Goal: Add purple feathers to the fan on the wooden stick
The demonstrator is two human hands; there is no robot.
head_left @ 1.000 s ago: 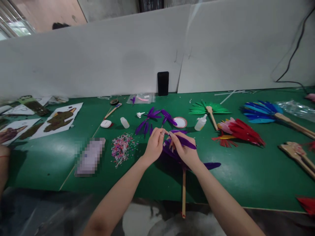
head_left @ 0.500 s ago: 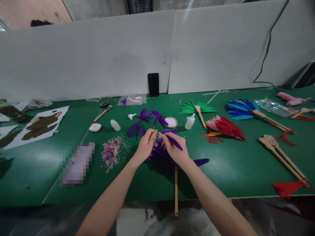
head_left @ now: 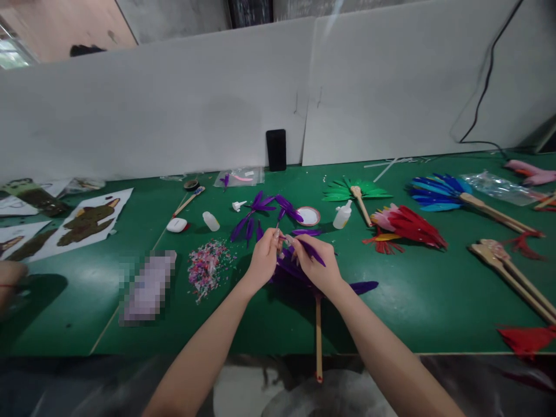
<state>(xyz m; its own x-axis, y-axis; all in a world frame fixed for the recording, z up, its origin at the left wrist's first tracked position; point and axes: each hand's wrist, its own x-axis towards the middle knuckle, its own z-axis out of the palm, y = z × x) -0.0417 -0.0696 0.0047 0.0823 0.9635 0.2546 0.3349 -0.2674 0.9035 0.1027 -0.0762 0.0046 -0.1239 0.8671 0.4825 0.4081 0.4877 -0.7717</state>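
Observation:
Above a purple feather fan, my left hand and my right hand meet fingertip to fingertip. A loose purple feather lies across my right fingers, its quill end toward the left hand, and that hand is closed on it. My left fingers are pinched together; what is between them is too small to make out. The fan's wooden handle points toward me past the table edge, and my hands hide part of its feathers. More purple feathers lie just beyond my hands, near a small white dish.
Glue bottles stand behind my hands. Confetti-like bits and a blurred flat object lie left. Green, blue and red feather pieces lie right. Another person's hand is at the far left.
The view has shifted slightly, so the table things appear farther right. Another person's hand has come in at the left edge. My hands keep nearly the same pose around the feather.

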